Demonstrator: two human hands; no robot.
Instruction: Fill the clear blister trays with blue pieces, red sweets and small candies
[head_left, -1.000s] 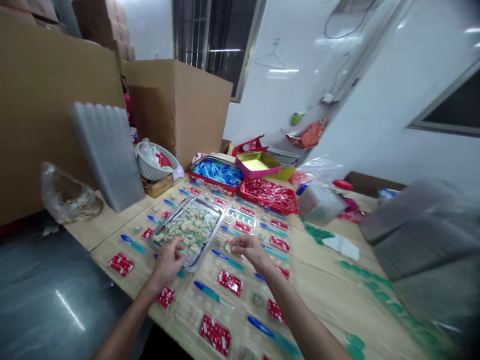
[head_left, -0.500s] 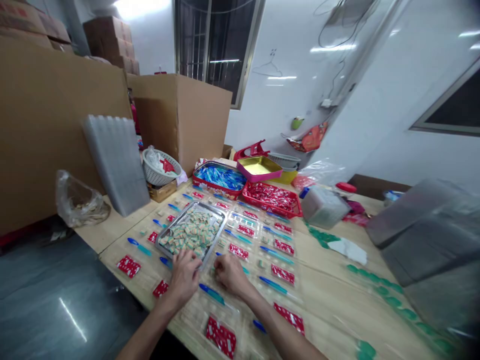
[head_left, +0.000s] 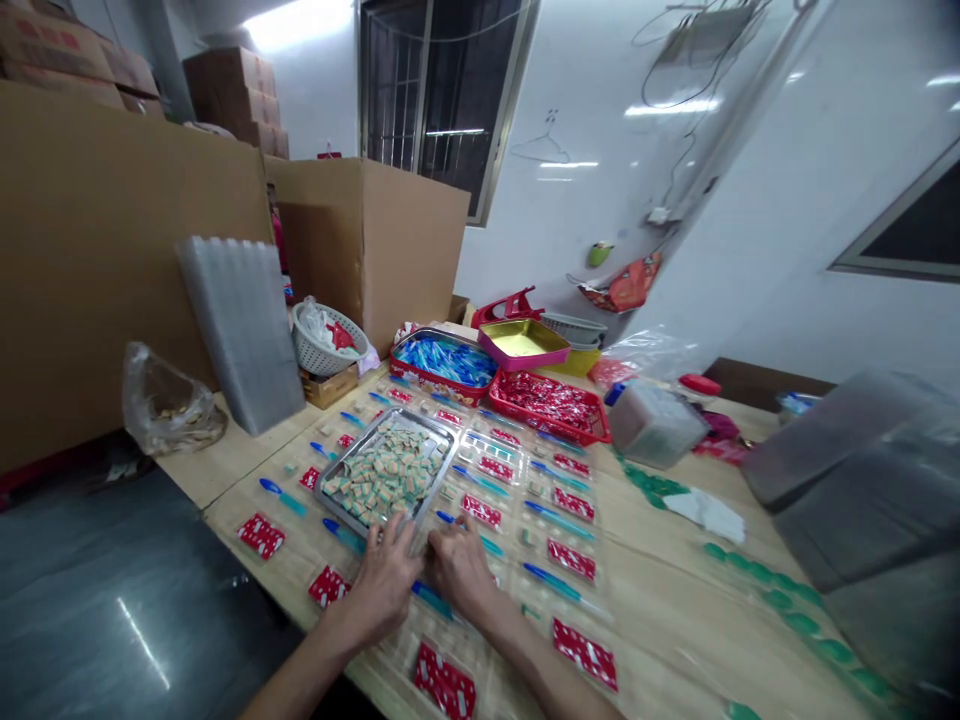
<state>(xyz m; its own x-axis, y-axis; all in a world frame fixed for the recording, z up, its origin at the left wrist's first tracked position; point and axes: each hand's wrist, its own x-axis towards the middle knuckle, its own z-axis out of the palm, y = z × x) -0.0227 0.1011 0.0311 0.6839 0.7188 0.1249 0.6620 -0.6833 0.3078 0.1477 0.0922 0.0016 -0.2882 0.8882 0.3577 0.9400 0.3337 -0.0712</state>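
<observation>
A metal tray (head_left: 448, 445) full of small beige-and-green pieces (head_left: 390, 468) lies on top of clear plastic packs. At its near edge is my left hand (head_left: 386, 575), fingers apart and partly stretched over the rim. Close beside it, my right hand (head_left: 461, 565) is closed in a pinch; whatever it may hold is hidden. Blue pen-like sticks (head_left: 553, 580) and red packets with white spots (head_left: 571, 560) lie in rows in the clear packs. One such stick is partly under my right hand.
Behind the rows stand a tin of blue sticks (head_left: 444, 358), a red basket of red packets (head_left: 555, 405) and an open gold-lined tin (head_left: 523, 345). Stacked clear plastic trays (head_left: 236, 340) rise at left. Green discs (head_left: 757, 570) lie at right. The table edge runs along the left.
My left hand has moved right, from over the pieces to the tray's near corner, closer to my right hand. My right hand stays closed in nearly the same place. The view has shifted slightly.
</observation>
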